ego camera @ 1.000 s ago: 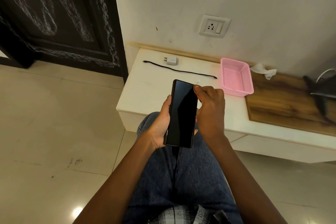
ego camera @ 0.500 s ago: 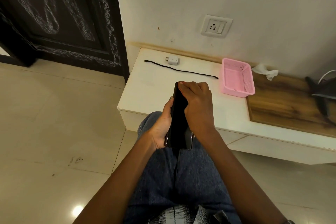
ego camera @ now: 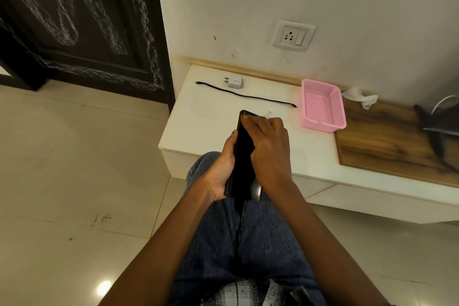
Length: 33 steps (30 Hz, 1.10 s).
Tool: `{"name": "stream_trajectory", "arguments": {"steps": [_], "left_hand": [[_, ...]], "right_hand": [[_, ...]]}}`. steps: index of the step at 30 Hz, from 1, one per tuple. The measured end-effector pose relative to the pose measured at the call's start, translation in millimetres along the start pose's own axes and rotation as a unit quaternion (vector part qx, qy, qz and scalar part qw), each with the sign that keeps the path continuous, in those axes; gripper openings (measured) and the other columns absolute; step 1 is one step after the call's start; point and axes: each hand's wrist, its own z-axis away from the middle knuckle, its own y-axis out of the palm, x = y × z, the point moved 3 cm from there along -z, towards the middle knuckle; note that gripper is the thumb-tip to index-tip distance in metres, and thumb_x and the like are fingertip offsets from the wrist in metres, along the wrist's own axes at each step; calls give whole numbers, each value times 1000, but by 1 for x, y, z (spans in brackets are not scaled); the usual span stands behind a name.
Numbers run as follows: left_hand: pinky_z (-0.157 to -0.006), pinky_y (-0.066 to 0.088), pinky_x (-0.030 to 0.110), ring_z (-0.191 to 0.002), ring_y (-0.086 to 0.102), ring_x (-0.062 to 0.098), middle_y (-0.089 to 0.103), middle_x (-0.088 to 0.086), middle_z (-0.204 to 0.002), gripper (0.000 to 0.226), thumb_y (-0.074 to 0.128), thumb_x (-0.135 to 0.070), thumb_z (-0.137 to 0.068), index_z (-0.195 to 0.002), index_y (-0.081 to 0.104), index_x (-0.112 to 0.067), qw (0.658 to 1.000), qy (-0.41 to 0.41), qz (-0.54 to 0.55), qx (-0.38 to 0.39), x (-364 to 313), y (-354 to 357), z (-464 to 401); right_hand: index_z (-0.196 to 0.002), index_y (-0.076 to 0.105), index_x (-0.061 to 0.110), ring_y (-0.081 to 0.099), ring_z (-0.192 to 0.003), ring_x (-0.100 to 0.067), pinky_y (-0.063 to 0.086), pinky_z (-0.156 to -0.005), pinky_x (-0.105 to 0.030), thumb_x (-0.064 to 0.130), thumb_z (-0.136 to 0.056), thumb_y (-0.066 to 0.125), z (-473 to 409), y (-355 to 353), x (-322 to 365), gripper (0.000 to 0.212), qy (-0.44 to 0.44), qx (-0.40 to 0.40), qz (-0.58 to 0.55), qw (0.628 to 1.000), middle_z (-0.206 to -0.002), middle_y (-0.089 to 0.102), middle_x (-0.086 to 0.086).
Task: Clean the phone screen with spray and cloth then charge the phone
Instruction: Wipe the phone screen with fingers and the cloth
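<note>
Right hand now flat across upright phone, top end toward wall; left hand grip clamped round phone.

There were two hands: a left hand and a right hand. There was one black phone. On the white shelf there was one white charger plug, one black cable and one pink basket. There was one wall socket and one crumpled white tissue.
</note>
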Motion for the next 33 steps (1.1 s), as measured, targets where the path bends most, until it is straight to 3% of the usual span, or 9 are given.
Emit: {"name": "stream_trajectory", "arguments": {"steps": [6, 12, 15, 20, 27, 30, 33], "left_hand": [[-72, 58, 31, -91, 72, 22, 74, 13, -102, 65, 48, -70, -79, -104, 76, -18, 1000, 6, 6, -4, 1, -4, -1], [-78, 57, 33, -99, 69, 23, 72, 12, -106, 64, 45, -70, -85, -110, 74, -18, 998, 9, 59, -5, 1, -11, 0], [-73, 58, 32, -94, 71, 22, 73, 11, -101, 68, 41, -71, -86, -106, 76, -16, 998, 11, 67, -2, 0, -13, 0], [-77, 58, 33, -98, 70, 23, 73, 11, -105, 64, 45, -69, -85, -110, 74, -18, 998, 15, 68, 2, 0, -9, 2], [-81, 56, 33, -101, 69, 23, 70, 14, -113, 63, 41, -68, -87, -113, 72, -19, 999, 5, 38, -11, 5, -5, 3], [-87, 54, 35, -104, 67, 23, 70, 13, -114, 63, 41, -68, -88, -113, 73, -19, 999, 5, 44, -15, 6, -6, 4], [-79, 57, 32, -99, 70, 21, 74, 9, -106, 60, 42, -66, -88, -106, 76, -20, 997, 11, 77, 2, 7, -8, 4]], "right_hand": [[-101, 67, 1, 53, -80, -33, 46, -64, -40, -8, -70, 60, -15, 1, -2, 34, -15, 19, -16, 1000, -94, 67, -10], [-103, 70, 4, 57, -79, -29, 50, -66, -38, -1, -74, 59, 15, 4, 11, 31, -43, 12, -52, 998, -99, 70, -7], [-107, 68, 5, 58, -83, -27, 51, -68, -36, 1, -75, 60, 32, 6, 16, 34, -41, 31, -37, 998, -103, 69, -4], [-112, 66, 4, 57, -87, -27, 50, -70, -35, 12, -82, 47, 21, 5, 15, 36, -33, 44, -17, 998, -108, 67, -5], [-109, 66, 0, 52, -78, -33, 47, -62, -40, -14, -69, 58, -13, 6, -2, 43, -28, 43, -20, 998, -98, 67, -13], [-110, 66, 0, 53, -78, -32, 49, -63, -41, -15, -70, 58, -5, 8, -1, 43, -33, 39, -50, 997, -99, 68, -12], [-107, 68, 2, 56, -81, -30, 52, -66, -39, -8, -73, 62, 12, 9, 5, 37, -39, 36, -56, 997, -102, 69, -10]]}}
